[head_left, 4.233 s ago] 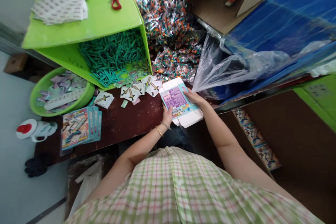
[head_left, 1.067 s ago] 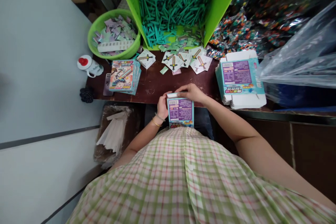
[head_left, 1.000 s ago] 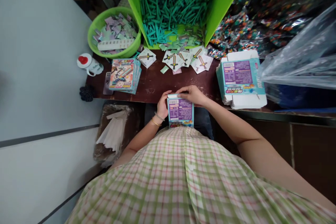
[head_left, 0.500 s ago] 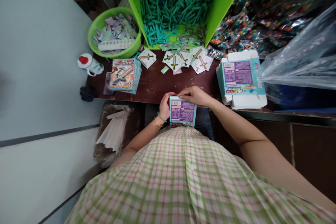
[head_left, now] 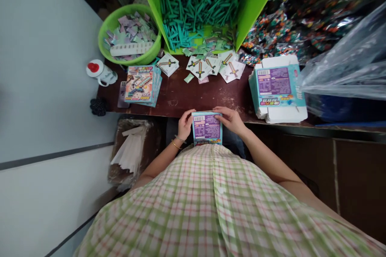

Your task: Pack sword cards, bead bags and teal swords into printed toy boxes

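A small blue and purple cardboard box (head_left: 207, 127) stands against my shirt at the table's front edge, its printed panel facing up. My left hand (head_left: 185, 125) grips its left side, fingers at the upper left corner. On the other side my right hand (head_left: 230, 121) holds the upper right corner, with the thumb on the printed panel and the fingers along the top edge. The top edge looks closed. Past the box, on the table, lie printed cards with sword pictures (head_left: 200, 68) and a small green packet (head_left: 189, 78).
A stack of filled boxes (head_left: 139, 84) sits at left by a phone (head_left: 123, 95), a mug (head_left: 102, 74) and a green basin (head_left: 104, 50) of packets. Flattened cartons (head_left: 274, 86) are piled at right. Behind stands a green bin (head_left: 261, 6) of teal sticks, beside bagged coloured pieces (head_left: 286, 28).
My right hand has moved right along the box's top edge to its right corner, the thumb now on the panel. The white strip at the top has mostly gone from view.
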`<action>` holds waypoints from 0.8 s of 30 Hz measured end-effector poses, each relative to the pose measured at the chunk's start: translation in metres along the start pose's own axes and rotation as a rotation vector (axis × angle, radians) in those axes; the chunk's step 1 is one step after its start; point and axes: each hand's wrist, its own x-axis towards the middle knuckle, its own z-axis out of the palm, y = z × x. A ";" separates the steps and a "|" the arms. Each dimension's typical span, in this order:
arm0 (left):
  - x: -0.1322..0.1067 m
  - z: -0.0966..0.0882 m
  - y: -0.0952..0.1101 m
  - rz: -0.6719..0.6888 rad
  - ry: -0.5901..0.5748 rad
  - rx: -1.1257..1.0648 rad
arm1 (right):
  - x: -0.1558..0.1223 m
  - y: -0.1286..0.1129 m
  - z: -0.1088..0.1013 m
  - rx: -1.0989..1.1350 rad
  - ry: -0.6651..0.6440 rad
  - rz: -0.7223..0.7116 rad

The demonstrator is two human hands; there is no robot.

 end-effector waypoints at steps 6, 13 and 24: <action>0.003 0.007 -0.003 0.060 -0.135 0.011 | -0.010 0.018 -0.003 0.009 -0.006 0.043; 0.002 0.010 0.004 0.081 0.037 -0.084 | -0.019 0.019 0.024 0.189 0.070 0.206; 0.067 -0.028 0.041 0.271 0.212 -0.037 | -0.004 -0.031 0.031 0.059 0.046 0.101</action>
